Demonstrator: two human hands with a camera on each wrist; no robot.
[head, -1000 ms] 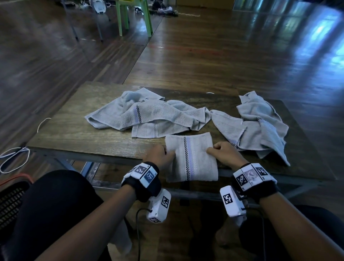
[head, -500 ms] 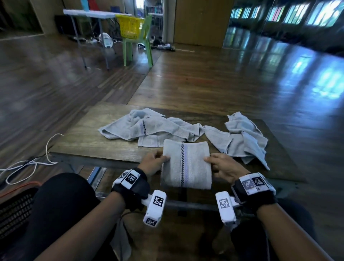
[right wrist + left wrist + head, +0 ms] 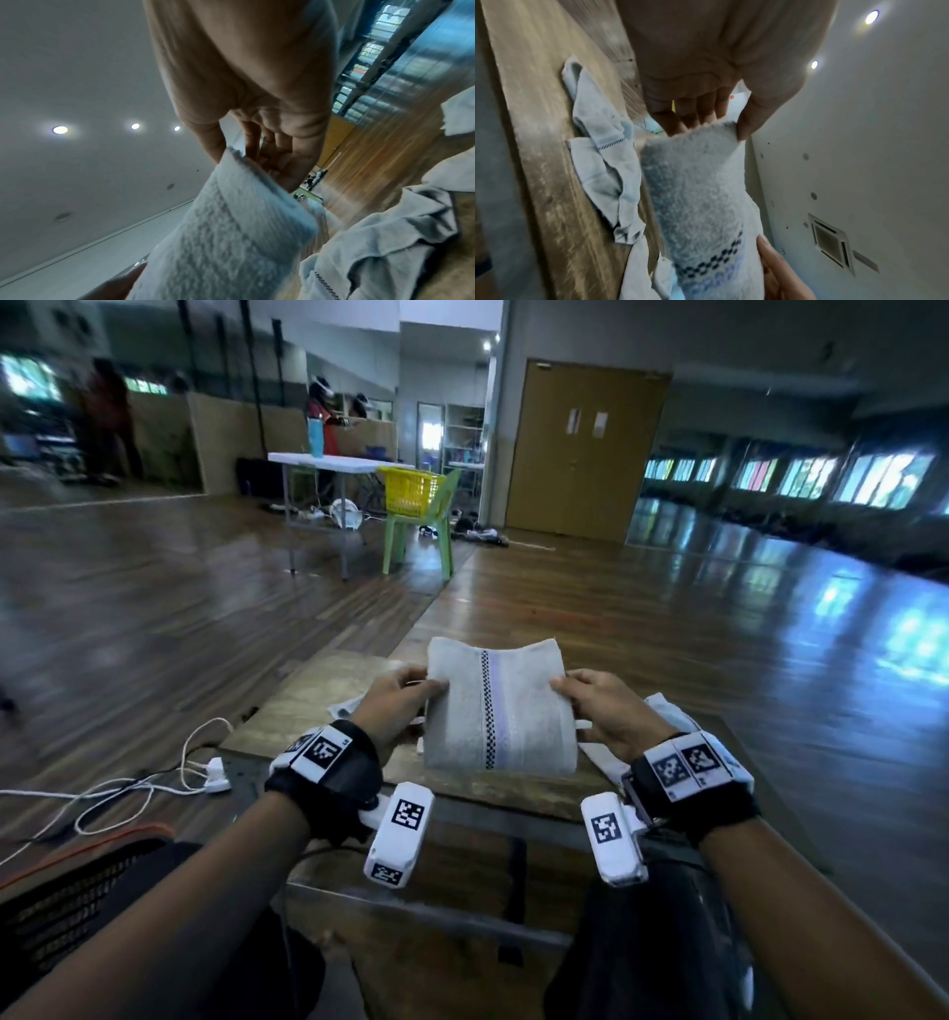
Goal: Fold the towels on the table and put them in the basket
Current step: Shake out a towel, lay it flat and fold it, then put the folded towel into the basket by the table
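Observation:
A folded grey towel point(image 3: 498, 706) with a checked stripe is held up above the wooden table point(image 3: 303, 706). My left hand point(image 3: 405, 695) pinches its left edge, thumb on top and fingers underneath. My right hand point(image 3: 590, 701) pinches the right edge the same way. The left wrist view shows the folded towel point(image 3: 700, 194) between thumb and fingers point(image 3: 693, 113); the right wrist view shows its thick folded edge point(image 3: 246, 213). Unfolded towels point(image 3: 603, 162) lie crumpled on the table behind it, mostly hidden in the head view. A black basket point(image 3: 56, 896) sits low at my left.
White cables point(image 3: 128, 788) and a plug trail on the floor left of the table. A yellow basket point(image 3: 411, 490) rests on a green chair point(image 3: 426, 526) far back, beside a white table point(image 3: 334, 464). My knees are under the table's near edge.
Both hands lifted the folded towel off the table's front edge and hold it in the air. The head view tilted up, so the room shows and the loose towels are mostly hidden.

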